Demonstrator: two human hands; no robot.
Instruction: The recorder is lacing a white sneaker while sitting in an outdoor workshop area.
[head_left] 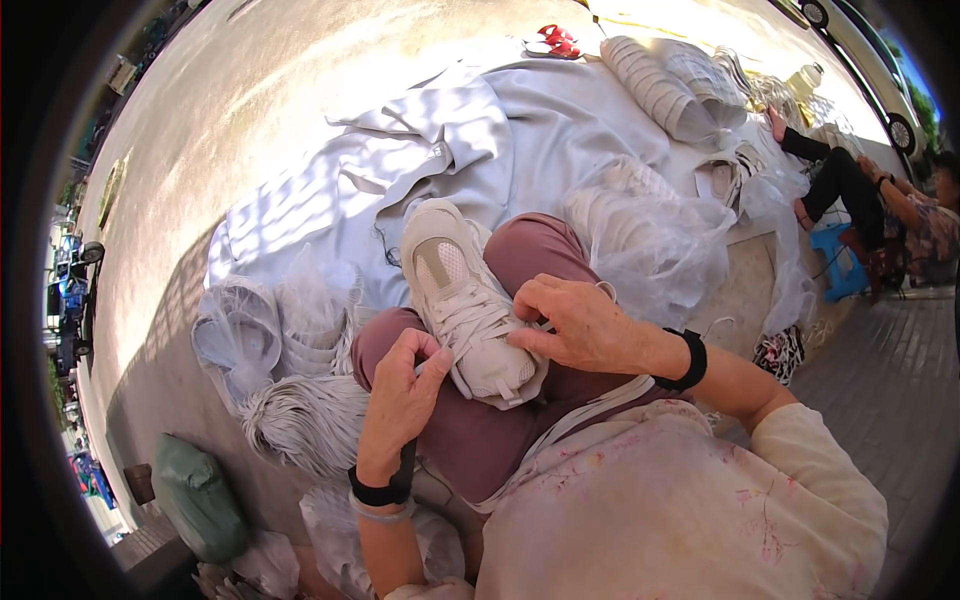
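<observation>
- The beige sneaker (pixel 441 278) lies across the lap between the two hands, its toe pointing away from the person and its collar toward the body.
- The left hand (pixel 402 388) is at the shoe's left side, thumb and forefinger brought nearly together by the laces (pixel 468 318); whether a lace is caught between them cannot be told.
- The right hand (pixel 580 325) is at the right side by the tongue, fingers curled and thumb against the shoe; its grip is partly hidden.
- Any lettering on the sneaker is too small to make out.
- A bundle of pale laces (pixel 305 422) lies left of the lap, near a clear plastic bag (pixel 240 335) of shoe parts.
- A pale sheet (pixel 570 120) spreads over the ground ahead.
</observation>
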